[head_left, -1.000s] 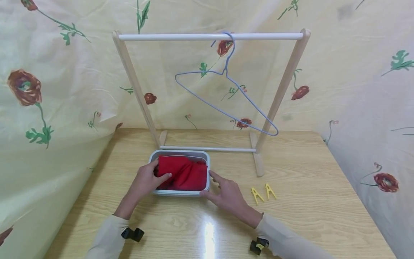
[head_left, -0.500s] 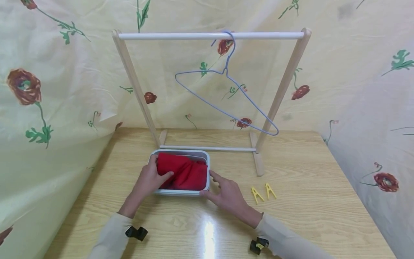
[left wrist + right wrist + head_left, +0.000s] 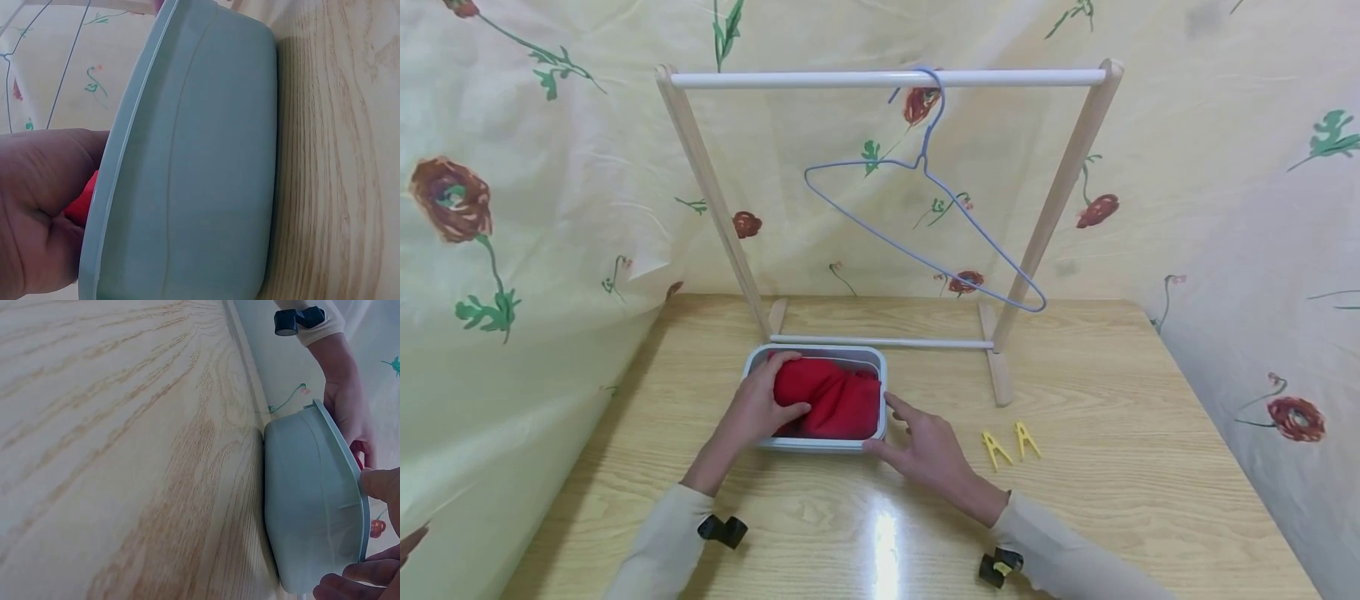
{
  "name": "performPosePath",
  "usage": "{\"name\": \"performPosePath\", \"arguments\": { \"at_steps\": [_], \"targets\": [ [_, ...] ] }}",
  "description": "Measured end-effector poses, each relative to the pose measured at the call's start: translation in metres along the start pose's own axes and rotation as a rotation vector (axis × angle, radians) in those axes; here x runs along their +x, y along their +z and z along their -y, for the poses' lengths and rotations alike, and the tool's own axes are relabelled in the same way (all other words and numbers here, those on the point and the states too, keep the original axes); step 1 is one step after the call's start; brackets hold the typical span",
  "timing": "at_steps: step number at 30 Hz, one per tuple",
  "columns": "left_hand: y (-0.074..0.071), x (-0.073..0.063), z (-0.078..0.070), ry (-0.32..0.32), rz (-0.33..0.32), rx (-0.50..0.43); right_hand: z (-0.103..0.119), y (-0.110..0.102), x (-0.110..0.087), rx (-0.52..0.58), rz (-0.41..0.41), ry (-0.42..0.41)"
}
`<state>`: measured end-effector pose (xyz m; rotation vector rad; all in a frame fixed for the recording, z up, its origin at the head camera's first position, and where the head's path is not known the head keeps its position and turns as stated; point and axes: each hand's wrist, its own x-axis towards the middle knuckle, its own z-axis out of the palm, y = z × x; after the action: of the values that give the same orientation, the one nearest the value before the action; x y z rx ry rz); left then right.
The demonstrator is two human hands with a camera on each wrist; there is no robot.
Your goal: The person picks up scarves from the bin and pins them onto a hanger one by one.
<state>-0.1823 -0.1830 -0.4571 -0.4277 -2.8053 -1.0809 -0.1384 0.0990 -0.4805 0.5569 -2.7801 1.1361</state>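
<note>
The red cloth [image 3: 835,400] is lying bunched inside the blue-grey basin [image 3: 827,445], which is sitting on the table [image 3: 1112,500] in front of the wooden rack [image 3: 1064,183]. The left hand [image 3: 762,408] is reaching over the basin's left rim and curling its thumb and fingers round the cloth's left part, though the cloth is hiding some fingertips. The right hand [image 3: 936,450] is touching the basin's near right corner, its thumb and forefinger standing apart along the outside and bracing rather than clamping. If the left hand is catching only a top fold, the cloth could slip free or come up lopsided as it is being lifted. Since the folds are pressing against the basin's walls, some could be snagging on the rim and tugging the basin along, more so if the right hand is resting only lightly. The rack's low bar is running just behind the basin, so a backward shove could be knocking the rack and setting the blue hanger [image 3: 927,143] swinging on its top rail [image 3: 775,80]. The two yellow pegs are lying near the right hand, where a careless sleeve could be sweeping them aside.
</note>
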Motion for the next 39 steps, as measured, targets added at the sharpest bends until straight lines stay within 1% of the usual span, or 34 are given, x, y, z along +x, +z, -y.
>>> {"name": "performPosePath", "arguments": {
  "at_steps": [2, 6, 10, 14, 17, 22, 24, 29, 33, 36, 39],
  "targets": [
    [0.001, 0.002, -0.001, -0.011, 0.006, 0.007, 0.0, 0.0, 0.0, -0.001, 0.002, 0.002],
    [0.005, 0.005, -0.002, -0.055, 0.02, -0.01, 0.001, 0.0, 0.0, 0.003, 0.007, 0.008],
    [0.007, 0.007, -0.003, -0.094, 0.013, 0.001, 0.001, 0.0, 0.0, 0.008, 0.007, 0.007],
    [0.005, 0.007, -0.003, -0.101, -0.017, 0.052, 0.001, 0.0, 0.0, 0.006, 0.004, 0.0],
    [0.0, 0.006, -0.003, -0.105, -0.023, 0.056, 0.0, 0.0, 0.0, 0.002, 0.0, 0.0],
    [-0.008, 0.002, -0.004, -0.126, -0.013, -0.006, 0.0, 0.0, 0.0, 0.001, -0.004, 0.003],
    [-0.011, 0.001, -0.003, -0.123, -0.023, -0.041, 0.0, -0.001, 0.0, 0.003, -0.004, 0.005],
    [-0.017, -0.002, 0.003, -0.099, -0.064, -0.187, 0.001, -0.001, 0.0, 0.01, 0.001, 0.007],
    [-0.022, -0.002, 0.006, -0.053, -0.107, -0.283, 0.001, -0.001, -0.001, 0.021, 0.002, 0.012],
    [-0.026, -0.003, 0.006, -0.026, -0.132, -0.33, 0.001, -0.001, -0.001, 0.029, 0.003, 0.016],
    [-0.03, -0.003, 0.005, -0.029, -0.148, -0.365, 0.001, 0.0, -0.001, 0.03, 0.004, 0.021]
  ]
}}
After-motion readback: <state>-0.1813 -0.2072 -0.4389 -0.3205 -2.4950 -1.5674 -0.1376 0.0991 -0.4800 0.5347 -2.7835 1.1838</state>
